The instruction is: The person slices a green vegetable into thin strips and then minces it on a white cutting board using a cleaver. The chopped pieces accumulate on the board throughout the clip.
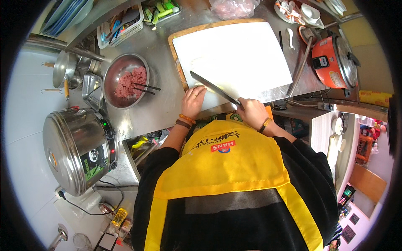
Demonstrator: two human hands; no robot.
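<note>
My right hand (253, 113) grips the handle of a kitchen knife (215, 88), whose dark blade slants across the near left part of a white cutting board (241, 53). My left hand (193, 100) rests on the board's near left corner, fingers bent and fingertips close to the blade. Small pale food pieces (216, 89) lie along the blade. What is under the left fingertips is hidden. To the left stands a steel bowl (110, 78) of minced meat (130, 82), with dark chopsticks (147, 86) leaning in it.
A wooden board (216, 24) lies under the white one. Behind are a white utensil basket (127, 29), a tray of green vegetables (161, 12) and a plastic bag (234, 8). A red rice cooker (328, 62) stands right, a large steel pot (69, 150) left.
</note>
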